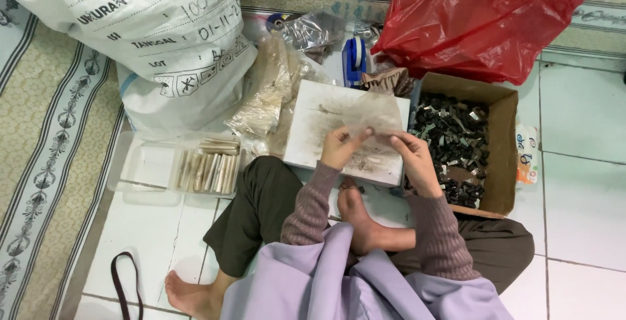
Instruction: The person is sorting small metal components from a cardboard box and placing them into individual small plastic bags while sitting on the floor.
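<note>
Both hands are raised over a white board [326, 121] that lies on the floor before the crossed legs. A small clear plastic bag [373, 116] is pinched at its lower edge by the left hand [339, 147], fingers closed on the film, and the same bag is gripped from the other side by the right hand [414, 157]. The bag is held just above the board, slightly tilted, and small pale pieces are seen on the board under it.

To the right, touching the board's edge, an open cardboard box [505, 137] is filled with small dark metal pieces [453, 141]. Behind the box a red plastic bag [476, 23] is heaped. To the left, a shallow clear tray [143, 163] is set on the tiled floor, and a row of pale slim packets [208, 170] is laid in it. Behind the tray a large white sack [150, 33] is propped, and crumpled clear plastic bags [267, 95] are piled between the sack and the board. A blue tape dispenser [354, 59] is placed behind the board.

What the held bag contains cannot be made out through the cloudy film. A dark strap [124, 281] at the lower left is cut off by the frame.
</note>
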